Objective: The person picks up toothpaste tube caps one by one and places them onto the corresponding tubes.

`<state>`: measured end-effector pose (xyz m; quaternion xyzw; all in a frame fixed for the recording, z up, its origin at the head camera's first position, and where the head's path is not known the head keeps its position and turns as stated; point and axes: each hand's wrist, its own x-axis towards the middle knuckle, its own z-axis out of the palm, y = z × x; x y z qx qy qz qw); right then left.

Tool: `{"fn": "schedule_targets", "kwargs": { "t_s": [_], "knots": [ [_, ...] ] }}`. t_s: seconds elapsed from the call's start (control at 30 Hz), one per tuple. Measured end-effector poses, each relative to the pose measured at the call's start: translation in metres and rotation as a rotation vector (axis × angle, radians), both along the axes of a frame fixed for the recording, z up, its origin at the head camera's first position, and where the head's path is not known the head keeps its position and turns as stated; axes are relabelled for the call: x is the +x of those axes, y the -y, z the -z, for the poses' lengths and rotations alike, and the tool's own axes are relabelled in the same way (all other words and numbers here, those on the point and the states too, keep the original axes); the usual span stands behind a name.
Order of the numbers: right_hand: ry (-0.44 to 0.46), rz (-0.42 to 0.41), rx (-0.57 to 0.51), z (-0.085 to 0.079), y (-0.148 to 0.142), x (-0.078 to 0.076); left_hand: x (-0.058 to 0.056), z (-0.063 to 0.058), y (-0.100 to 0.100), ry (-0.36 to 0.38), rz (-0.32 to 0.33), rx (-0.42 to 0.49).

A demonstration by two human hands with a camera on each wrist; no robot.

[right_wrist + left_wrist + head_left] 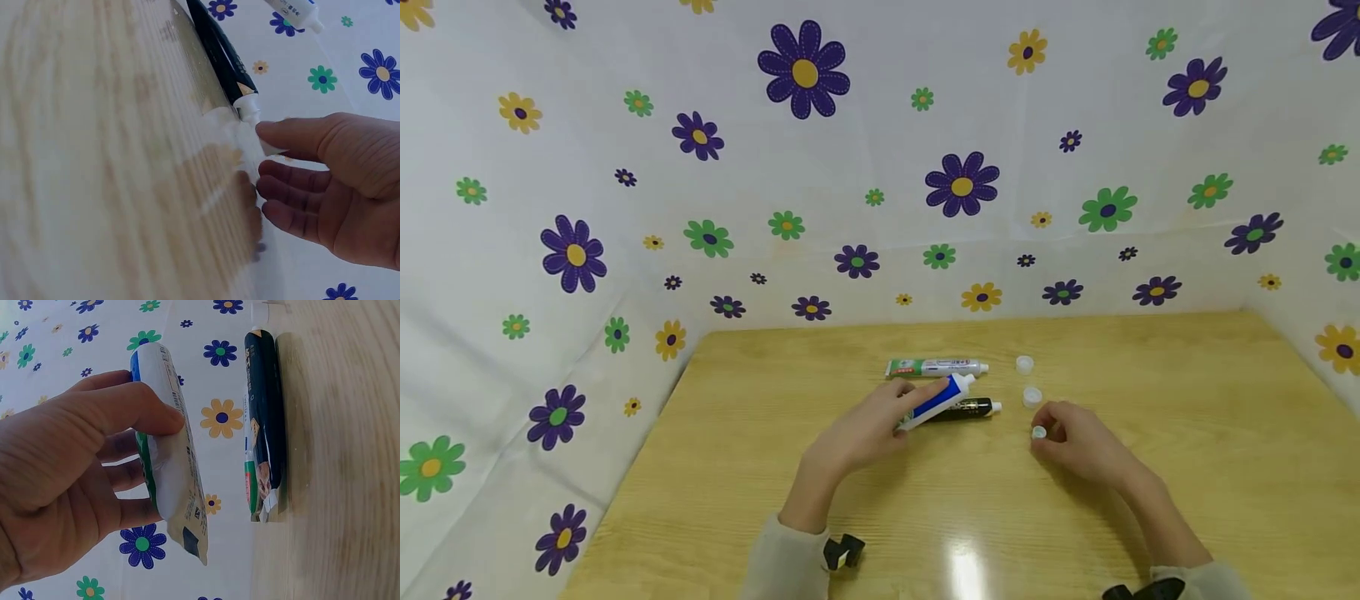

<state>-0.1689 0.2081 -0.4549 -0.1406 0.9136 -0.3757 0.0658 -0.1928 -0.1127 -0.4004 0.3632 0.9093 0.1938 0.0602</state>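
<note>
My left hand (863, 427) holds a blue-and-white toothpaste tube (942, 400) above the table, its uncapped nozzle pointing right. In the left wrist view the thumb lies across the tube's white side (172, 462), with the fingers behind it. Low over the table on the right, my right hand (1086, 443) pinches a small white cap (1038, 432) between thumb and fingers. A black toothpaste tube (973, 408) lies partly hidden under the held one. Farther back rests a green-and-silver toothpaste tube (936, 367); both nozzles point right, uncapped.
Two more white caps, a far one (1025, 363) and a nearer one (1032, 397), sit on the wooden table (737, 483) right of the tubes. A flower-patterned white cloth (865, 150) rises behind the table and along both sides.
</note>
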Motion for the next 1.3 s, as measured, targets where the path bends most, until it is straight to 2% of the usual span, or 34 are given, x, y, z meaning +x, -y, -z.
{"fn": "schedule_targets", "kwargs": {
  "t_s": [0.17, 0.33, 0.5, 0.6, 0.77, 0.9, 1.1, 1.3],
  "knots": [
    [-0.011, 0.005, -0.025, -0.004, 0.006, 0.002, 0.004, 0.004, 0.005, 0.017, -0.014, 0.035],
    [-0.057, 0.015, -0.077, -0.014, 0.01, 0.001, 0.003, 0.005, 0.0, 0.038, -0.015, 0.046],
    [-0.112, 0.011, -0.118, -0.027, 0.022, -0.002, 0.004, 0.004, -0.002, 0.094, -0.047, 0.071],
    [-0.154, 0.014, -0.157, -0.034, 0.029, -0.003, 0.002, 0.0, -0.002, 0.117, -0.059, 0.093],
    [-0.254, 0.056, -0.189, -0.046, 0.036, -0.007, -0.002, -0.011, -0.007, 0.112, -0.062, 0.142],
    [-0.282, 0.073, -0.214, -0.056, 0.04, -0.009, 0.001, -0.016, -0.008, 0.135, -0.078, 0.18],
    [-0.311, 0.076, -0.225, -0.066, 0.042, -0.009, 0.01, -0.021, -0.007, 0.13, -0.096, 0.134],
    [-0.36, 0.111, -0.183, -0.072, 0.033, -0.005, 0.007, -0.027, -0.011, 0.117, -0.066, 0.112]
  ]
}}
